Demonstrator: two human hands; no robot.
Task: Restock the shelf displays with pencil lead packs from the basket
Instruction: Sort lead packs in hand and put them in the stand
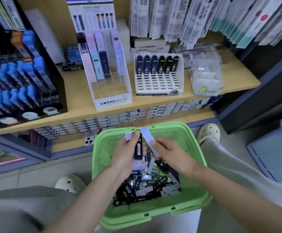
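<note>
Both hands hold pencil lead packs over the green basket, low in the middle of the frame.

The left hand (pixel 126 153) grips a black pack (pixel 138 148) upright, with a lilac pack (pixel 128 136) showing above its fingers. The right hand (pixel 168 153), just beside it, pinches a pale pack (pixel 149 142) tilted toward the left hand. Beneath them the green basket (pixel 195 148) holds a heap of loose packs (pixel 147 187), mostly black. On the wooden shelf (pixel 79 105) above stand a white MONO display (pixel 111 91) at upper centre, part filled with pastel packs, and to its right a slotted tray (pixel 158 84) with one row of dark packs.
</note>
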